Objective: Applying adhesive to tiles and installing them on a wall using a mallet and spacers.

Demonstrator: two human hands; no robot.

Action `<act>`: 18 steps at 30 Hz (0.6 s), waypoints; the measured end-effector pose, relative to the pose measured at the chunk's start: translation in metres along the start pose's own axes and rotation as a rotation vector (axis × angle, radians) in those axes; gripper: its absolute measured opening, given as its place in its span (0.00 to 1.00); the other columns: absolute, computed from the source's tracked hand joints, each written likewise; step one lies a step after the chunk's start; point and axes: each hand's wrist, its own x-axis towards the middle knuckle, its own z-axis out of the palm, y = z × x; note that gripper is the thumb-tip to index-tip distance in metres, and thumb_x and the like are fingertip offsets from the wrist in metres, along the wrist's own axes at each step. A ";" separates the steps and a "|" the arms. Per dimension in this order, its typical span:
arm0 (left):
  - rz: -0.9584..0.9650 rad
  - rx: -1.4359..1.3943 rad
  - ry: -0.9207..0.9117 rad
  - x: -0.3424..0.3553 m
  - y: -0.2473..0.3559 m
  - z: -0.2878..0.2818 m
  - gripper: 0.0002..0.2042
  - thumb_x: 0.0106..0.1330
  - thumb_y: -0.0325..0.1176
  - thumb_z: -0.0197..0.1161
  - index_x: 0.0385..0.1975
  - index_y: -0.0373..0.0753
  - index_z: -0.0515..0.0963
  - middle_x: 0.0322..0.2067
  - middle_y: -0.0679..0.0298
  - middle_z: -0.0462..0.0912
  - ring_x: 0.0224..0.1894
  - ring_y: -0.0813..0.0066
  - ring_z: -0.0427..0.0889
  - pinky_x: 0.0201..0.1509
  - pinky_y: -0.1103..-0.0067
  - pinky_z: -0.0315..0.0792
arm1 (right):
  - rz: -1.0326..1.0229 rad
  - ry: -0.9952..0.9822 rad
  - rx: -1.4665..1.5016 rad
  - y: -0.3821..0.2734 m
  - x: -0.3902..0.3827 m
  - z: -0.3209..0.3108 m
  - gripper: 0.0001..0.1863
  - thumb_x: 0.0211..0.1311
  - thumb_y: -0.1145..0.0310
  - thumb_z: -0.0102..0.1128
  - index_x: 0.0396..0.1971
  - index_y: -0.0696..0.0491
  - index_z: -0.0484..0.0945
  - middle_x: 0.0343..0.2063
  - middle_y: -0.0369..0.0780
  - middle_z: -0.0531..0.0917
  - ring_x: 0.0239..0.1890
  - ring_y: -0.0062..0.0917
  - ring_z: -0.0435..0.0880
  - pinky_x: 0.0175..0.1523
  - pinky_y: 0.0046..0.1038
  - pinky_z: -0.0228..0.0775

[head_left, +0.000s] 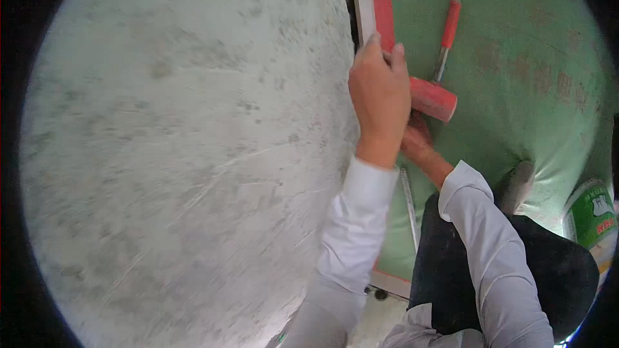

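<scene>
My left hand [380, 93] is beside the wall, its fingers closed at the lower visible part of a long red and pale strip [382, 0] that runs along the foot of the wall. Below and partly behind it is my right hand [418, 134]; its fingers are mostly hidden, so what it touches does not show. Just right of both hands, a mallet [435, 99] with a thick red head and a red-gripped metal handle lies on a green sheet [503, 19]. The handle points away from me.
A rough grey wall [180, 122] fills the left side. A thin whitish ruler-like strip [410, 209] lies beside my dark-trousered knee [548, 258]. My shoe [518, 185] presses on the sheet. A green and white bucket [594, 216] stands at the right edge.
</scene>
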 end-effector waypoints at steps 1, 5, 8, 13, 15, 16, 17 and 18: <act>0.034 0.150 -0.061 0.014 0.007 0.006 0.22 0.73 0.41 0.71 0.53 0.24 0.83 0.38 0.44 0.89 0.41 0.43 0.89 0.48 0.53 0.81 | -0.171 0.023 -0.275 0.016 -0.011 0.005 0.20 0.66 0.62 0.59 0.58 0.43 0.81 0.60 0.43 0.83 0.68 0.41 0.77 0.77 0.51 0.60; 0.042 0.522 -0.153 0.039 -0.011 0.008 0.20 0.71 0.39 0.73 0.50 0.26 0.81 0.45 0.40 0.89 0.46 0.36 0.88 0.52 0.48 0.80 | -0.006 -0.186 -0.210 -0.016 -0.001 0.007 0.17 0.65 0.64 0.60 0.53 0.46 0.84 0.57 0.44 0.84 0.68 0.42 0.77 0.77 0.50 0.59; 0.012 0.780 -0.346 0.055 -0.015 0.009 0.19 0.71 0.38 0.72 0.51 0.29 0.79 0.47 0.39 0.88 0.49 0.37 0.89 0.53 0.51 0.83 | -0.061 -0.222 -0.171 -0.009 0.003 0.013 0.19 0.65 0.57 0.61 0.53 0.46 0.85 0.62 0.48 0.82 0.68 0.47 0.75 0.76 0.51 0.61; 0.107 0.946 -0.323 0.069 -0.033 0.005 0.16 0.66 0.34 0.73 0.45 0.29 0.81 0.41 0.39 0.90 0.46 0.36 0.90 0.52 0.50 0.82 | 0.231 0.004 0.555 -0.016 -0.001 0.028 0.20 0.70 0.55 0.53 0.47 0.54 0.84 0.57 0.53 0.82 0.67 0.52 0.75 0.75 0.48 0.65; 0.168 0.885 -0.263 0.077 -0.030 0.042 0.14 0.65 0.33 0.73 0.43 0.29 0.82 0.40 0.40 0.90 0.45 0.36 0.90 0.51 0.51 0.82 | 0.191 0.163 0.541 -0.003 -0.005 0.040 0.21 0.70 0.55 0.53 0.47 0.55 0.84 0.57 0.53 0.82 0.68 0.52 0.74 0.76 0.49 0.65; 0.136 0.899 -0.247 0.073 -0.029 0.050 0.15 0.65 0.36 0.75 0.41 0.29 0.84 0.40 0.41 0.90 0.46 0.37 0.90 0.51 0.52 0.83 | 0.133 0.292 0.528 0.005 -0.011 0.044 0.21 0.71 0.54 0.53 0.47 0.56 0.84 0.57 0.53 0.82 0.68 0.53 0.74 0.76 0.49 0.65; 0.091 0.951 -0.222 0.070 -0.031 0.043 0.17 0.64 0.39 0.77 0.40 0.29 0.87 0.41 0.42 0.91 0.46 0.38 0.91 0.51 0.53 0.83 | 0.136 0.295 0.548 0.006 -0.010 0.049 0.21 0.71 0.54 0.53 0.47 0.56 0.84 0.57 0.53 0.82 0.68 0.53 0.74 0.76 0.49 0.65; 0.083 0.958 -0.230 0.068 -0.027 0.046 0.17 0.64 0.39 0.77 0.40 0.29 0.87 0.41 0.42 0.91 0.46 0.38 0.91 0.51 0.53 0.83 | 0.171 0.287 0.569 0.014 -0.014 0.049 0.18 0.70 0.57 0.56 0.45 0.56 0.83 0.54 0.51 0.82 0.65 0.50 0.75 0.73 0.47 0.66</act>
